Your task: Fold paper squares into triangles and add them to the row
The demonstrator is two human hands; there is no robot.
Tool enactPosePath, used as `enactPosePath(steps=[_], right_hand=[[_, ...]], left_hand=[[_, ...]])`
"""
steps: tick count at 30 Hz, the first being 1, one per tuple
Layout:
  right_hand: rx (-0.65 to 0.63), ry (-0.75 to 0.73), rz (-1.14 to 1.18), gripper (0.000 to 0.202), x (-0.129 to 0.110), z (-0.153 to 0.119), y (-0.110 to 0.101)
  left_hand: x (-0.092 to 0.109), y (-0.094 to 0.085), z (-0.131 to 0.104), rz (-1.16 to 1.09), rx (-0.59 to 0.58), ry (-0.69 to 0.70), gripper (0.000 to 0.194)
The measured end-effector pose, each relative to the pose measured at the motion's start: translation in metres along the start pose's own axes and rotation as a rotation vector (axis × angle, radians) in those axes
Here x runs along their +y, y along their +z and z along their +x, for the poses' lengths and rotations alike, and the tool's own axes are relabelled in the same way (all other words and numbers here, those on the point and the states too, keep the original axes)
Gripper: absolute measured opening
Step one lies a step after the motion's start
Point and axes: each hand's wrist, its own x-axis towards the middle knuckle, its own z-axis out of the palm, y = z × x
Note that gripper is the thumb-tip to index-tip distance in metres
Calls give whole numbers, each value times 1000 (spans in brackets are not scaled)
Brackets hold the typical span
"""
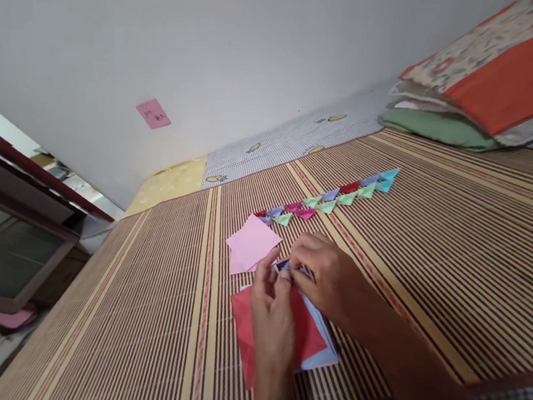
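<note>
Both my hands meet over a pile of paper on the striped mat. My left hand (pixel 271 296) pinches a small dark blue folded paper (pixel 282 265), mostly hidden by the fingers. My right hand (pixel 320 268) grips the same piece from the right, its fingers curled and pressed together. Beneath my hands lie red paper sheets (pixel 309 333) on top of light blue sheets (pixel 328 340). Just beyond them are pink square sheets (pixel 253 243), overlapping at angles. Farther off, small folded paper triangles (pixel 327 206) in red, purple, green, magenta and cyan lie in two rows.
The striped bamboo mat (pixel 132 331) covers the bed. At the right, folded bedding (pixel 508 82) with an orange cover is stacked. A pink note (pixel 153 113) is stuck to the wall (pixel 249 48). A glass-paned cabinet (pixel 6 242) stands at the left.
</note>
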Motion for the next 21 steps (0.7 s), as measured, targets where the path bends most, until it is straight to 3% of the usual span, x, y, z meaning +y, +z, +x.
enactPosePath(steps=[6, 11, 17, 21], right_hand=[[-9, -102, -132, 19, -1, -2, 7], [-25, -102, -134, 19, -3, -2, 8], [-120, -62, -118, 19, -3, -3, 10], [-174, 61, -45, 20, 14, -3, 7]], left_hand=[[-5, -3, 1, 315, 118, 146, 28], [-6, -6, 2, 566, 179, 178, 26], [-3, -14, 5, 512, 77, 105, 28], [0, -17, 6, 455, -11, 71, 25]])
